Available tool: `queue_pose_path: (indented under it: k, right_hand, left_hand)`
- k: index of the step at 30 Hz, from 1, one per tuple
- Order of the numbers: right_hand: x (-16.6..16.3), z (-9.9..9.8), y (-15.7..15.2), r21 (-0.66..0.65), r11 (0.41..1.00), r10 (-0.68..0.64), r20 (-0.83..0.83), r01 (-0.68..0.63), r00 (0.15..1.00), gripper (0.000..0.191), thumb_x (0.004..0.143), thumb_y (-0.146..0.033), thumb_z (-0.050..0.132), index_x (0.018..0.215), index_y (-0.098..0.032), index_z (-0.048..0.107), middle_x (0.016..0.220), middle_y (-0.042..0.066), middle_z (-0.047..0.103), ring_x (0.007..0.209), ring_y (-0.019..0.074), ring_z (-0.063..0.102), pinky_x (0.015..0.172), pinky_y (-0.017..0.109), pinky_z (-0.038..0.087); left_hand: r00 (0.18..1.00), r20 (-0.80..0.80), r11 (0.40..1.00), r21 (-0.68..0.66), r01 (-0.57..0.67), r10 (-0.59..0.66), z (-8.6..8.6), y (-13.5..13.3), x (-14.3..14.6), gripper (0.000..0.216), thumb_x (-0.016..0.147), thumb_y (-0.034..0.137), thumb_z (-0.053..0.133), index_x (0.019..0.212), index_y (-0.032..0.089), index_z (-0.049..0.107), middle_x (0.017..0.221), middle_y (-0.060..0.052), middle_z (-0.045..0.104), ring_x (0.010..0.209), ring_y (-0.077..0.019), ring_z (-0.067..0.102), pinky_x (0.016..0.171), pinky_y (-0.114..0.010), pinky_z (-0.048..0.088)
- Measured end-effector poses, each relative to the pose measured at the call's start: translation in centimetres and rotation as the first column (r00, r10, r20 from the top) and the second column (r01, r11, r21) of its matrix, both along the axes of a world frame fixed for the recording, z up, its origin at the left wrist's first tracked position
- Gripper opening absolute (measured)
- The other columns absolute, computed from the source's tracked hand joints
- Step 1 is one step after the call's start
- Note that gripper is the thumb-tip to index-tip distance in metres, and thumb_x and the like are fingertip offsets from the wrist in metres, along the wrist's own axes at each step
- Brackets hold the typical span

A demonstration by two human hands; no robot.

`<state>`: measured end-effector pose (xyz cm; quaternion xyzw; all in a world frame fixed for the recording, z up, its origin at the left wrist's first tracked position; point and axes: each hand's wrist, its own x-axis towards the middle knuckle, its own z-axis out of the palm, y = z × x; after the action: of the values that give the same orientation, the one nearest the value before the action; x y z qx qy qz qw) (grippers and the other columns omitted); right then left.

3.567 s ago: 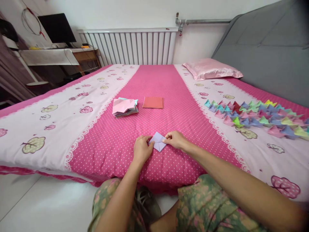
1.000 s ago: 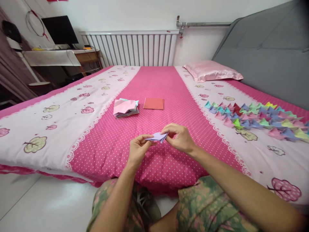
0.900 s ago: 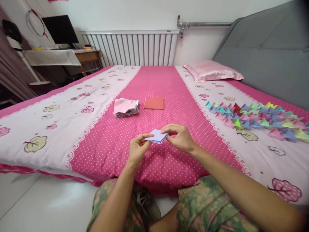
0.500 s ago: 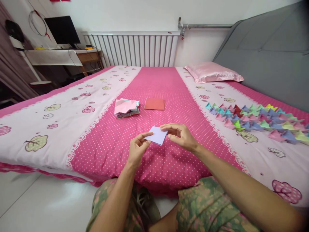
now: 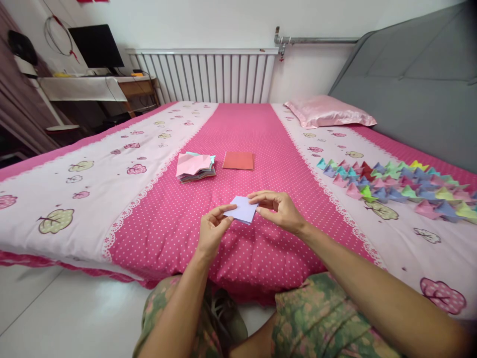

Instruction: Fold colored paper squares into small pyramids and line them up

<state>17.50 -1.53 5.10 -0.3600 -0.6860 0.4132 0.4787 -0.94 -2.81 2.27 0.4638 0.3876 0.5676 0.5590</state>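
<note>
A small folded square of lavender paper (image 5: 241, 209) is held over the front part of the pink bed, its layers slightly parted along the lower edge. My left hand (image 5: 215, 226) pinches its left corner between thumb and fingers. At the upper right corner, my right hand (image 5: 278, 211) grips the paper, fingertips on top and thumb at the right edge. Beyond the hands lie a stack of creased coloured papers (image 5: 194, 166), pink on top, and a flat orange-red paper pile (image 5: 238, 160).
Rows of folded paper boats (image 5: 395, 181) in many colours stand on the bed (image 5: 246, 124) at the right. A pink pillow (image 5: 330, 110) lies behind them, by a grey headboard (image 5: 410, 74). A radiator (image 5: 204, 74) lines the far wall; a desk with a monitor (image 5: 97, 47) is far left.
My right thumb and fingers have shifted slightly on the paper's right side, and its lower layers show a little more apart. My left hand stays in place.
</note>
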Motion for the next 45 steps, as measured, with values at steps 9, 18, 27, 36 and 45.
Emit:
queue_pose_path:
  k: [9,18,27,36,45]
  right_hand:
    - [-0.1,-0.2,0.1,0.01,0.999,-0.033,0.006,0.033,0.999,0.015,0.072,-0.025,0.058,0.082,-0.019,0.067,0.1,0.008,0.062,0.09,0.0187,0.06,0.078,0.034,0.051]
    - [-0.1,0.2,-0.3,0.015,1.0,-0.005,0.035,0.005,0.999,0.016,0.073,-0.025,0.058,0.084,-0.019,0.067,0.1,0.008,0.062,0.092,0.0189,0.059,0.078,0.034,0.05]
    - [-0.7,-0.5,0.0,-0.085,0.994,-0.077,-0.026,0.074,0.997,0.021,0.062,-0.029,0.069,0.08,-0.018,0.068,0.107,0.01,0.059,0.09,0.0196,0.06,0.076,0.034,0.051]
    - [-1.7,-0.9,-0.3,-0.285,0.952,-0.148,-0.104,0.113,0.984,0.025,0.056,-0.034,0.072,0.07,-0.015,0.063,0.068,0.003,0.066,0.06,0.0133,0.061,0.06,0.027,0.049]
    - [-1.7,-0.3,-0.8,-0.297,0.949,-0.144,-0.098,0.109,0.985,0.037,0.062,-0.03,0.068,0.091,-0.019,0.049,0.065,-0.001,0.064,0.06,0.0147,0.062,0.056,0.026,0.047]
  left_hand:
    - [0.999,-0.027,1.0,0.016,-0.021,0.021,0.1,-0.1,0.2,0.023,0.063,0.027,0.066,0.082,0.014,0.069,0.082,-0.007,0.068,0.075,-0.0168,0.06,0.069,-0.025,0.045]
    - [0.998,-0.021,0.998,0.01,-0.061,0.061,-0.4,0.1,0.3,0.02,0.066,0.03,0.064,0.079,0.015,0.069,0.078,-0.006,0.068,0.07,-0.0141,0.06,0.069,-0.024,0.045]
    - [0.995,0.015,0.994,0.047,-0.094,0.094,-0.7,0.2,0.3,0.012,0.068,0.029,0.064,0.07,0.017,0.068,0.065,0.0,0.065,0.058,-0.0086,0.056,0.059,-0.019,0.043]
    - [0.997,-0.023,0.998,-0.004,-0.068,0.067,-0.3,-0.2,0.7,0.021,0.063,0.03,0.069,0.076,0.014,0.067,0.066,-0.004,0.067,0.059,-0.0127,0.06,0.058,-0.023,0.048]
    - [0.999,0.006,0.999,0.005,-0.039,0.039,-0.2,-0.2,0.8,0.051,0.065,0.028,0.068,0.113,0.019,0.055,0.063,0.001,0.065,0.06,-0.0113,0.061,0.062,-0.023,0.048]
